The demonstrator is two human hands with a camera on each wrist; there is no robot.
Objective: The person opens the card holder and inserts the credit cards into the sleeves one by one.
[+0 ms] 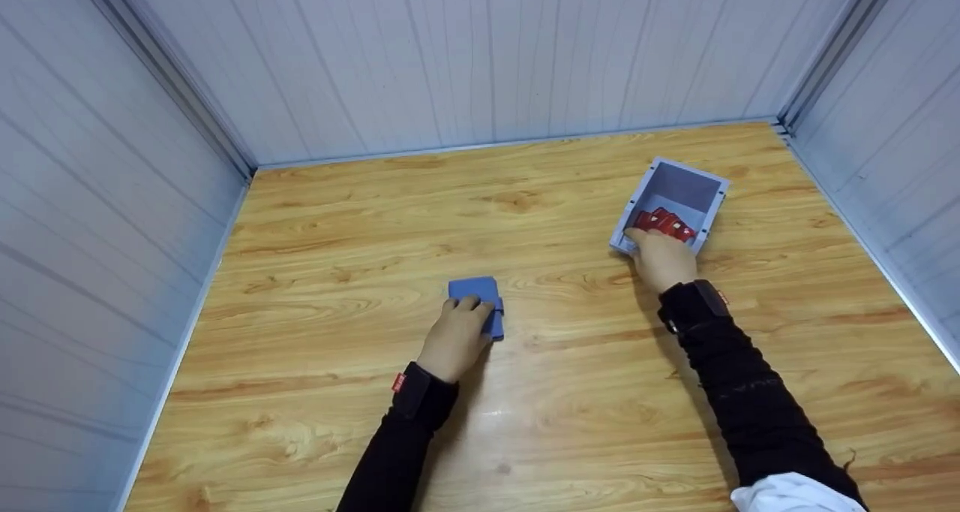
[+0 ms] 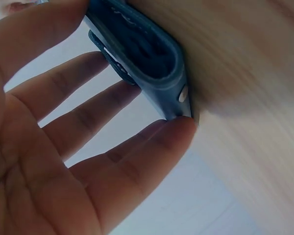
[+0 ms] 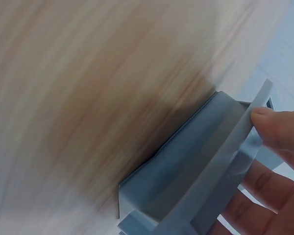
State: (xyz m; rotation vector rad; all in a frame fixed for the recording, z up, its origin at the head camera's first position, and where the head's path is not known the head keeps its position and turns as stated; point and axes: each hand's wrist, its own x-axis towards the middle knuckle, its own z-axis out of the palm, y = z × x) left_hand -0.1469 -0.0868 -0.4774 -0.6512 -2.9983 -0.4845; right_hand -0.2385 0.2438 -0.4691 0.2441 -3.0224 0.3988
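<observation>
My left hand (image 1: pixel 456 338) grips a blue wallet (image 1: pixel 472 287) on the wooden table, its fingers bent over the wallet and its thumb at the near side. In the left wrist view the wallet (image 2: pixel 166 73) shows a rounded folded edge, a round snap and a strap; fingertips touch its edges. To the right, my right hand (image 1: pixel 664 263) holds the near rim of a grey plastic box (image 1: pixel 686 185). Glossy red objects (image 1: pixel 666 223) lie inside, partly hidden by that hand; their kind is unclear. The right wrist view shows the thumb on the box's rim (image 3: pixel 220 166).
The wood-grain table (image 1: pixel 337 234) is bounded by a pale back panel (image 1: pixel 450 61), a left panel (image 1: pixel 90 234) and a right panel (image 1: pixel 892 159). The box stands towards the back right, well apart from the wallet.
</observation>
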